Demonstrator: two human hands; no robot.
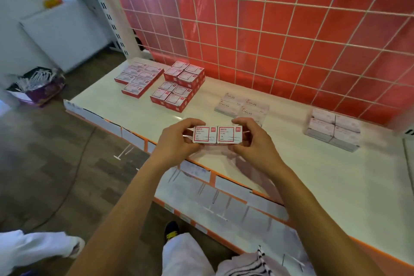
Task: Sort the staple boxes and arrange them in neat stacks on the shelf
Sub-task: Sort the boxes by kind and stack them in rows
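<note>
Head camera, looking down at a white shelf (125,116) backed by a red tile wall (291,29): we hold two red-and-white staple boxes (216,135) pressed together at one seam, just above the shelf's front edge. Our left hand (177,143) grips the left box and our right hand (257,143) the right one, fingers (193,122) curled round the outer ends. The pair's long axis runs left to right, across our line of sight. The matching red stacks (173,96) stand farther back and to the left, nearer the left hand. Pale boxes (243,106) sit just behind the right hand. We judge the coming move to be a carry back and left, keeping the pair square with those stacks.
</note>
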